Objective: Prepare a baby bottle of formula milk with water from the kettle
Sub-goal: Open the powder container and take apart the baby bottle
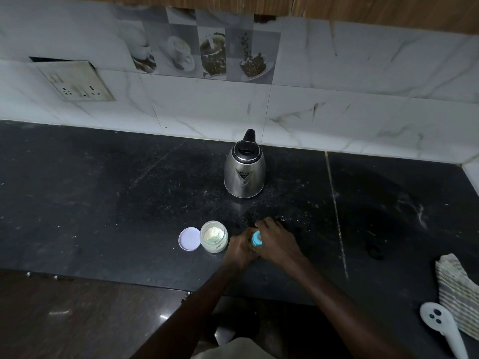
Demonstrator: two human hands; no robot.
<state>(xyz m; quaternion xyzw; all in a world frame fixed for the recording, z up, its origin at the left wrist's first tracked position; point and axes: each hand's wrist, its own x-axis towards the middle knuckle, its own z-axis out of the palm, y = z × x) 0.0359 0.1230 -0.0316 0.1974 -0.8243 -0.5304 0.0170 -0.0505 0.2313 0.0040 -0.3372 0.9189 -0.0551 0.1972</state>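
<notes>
The baby bottle with a blue cap stands on the black counter, mostly hidden between my hands. My left hand wraps its body from the left. My right hand closes over its blue top from the right. Just left of them sits an open clear jar of white formula powder with a pale scoop inside, and its lilac lid lies flat beside it. The steel kettle with a black lid and handle stands farther back, spout toward me.
A marble-tiled wall with a socket plate runs behind the counter. At the right front edge lie a striped cloth and a white handled tool. The counter's front edge drops to a dark floor.
</notes>
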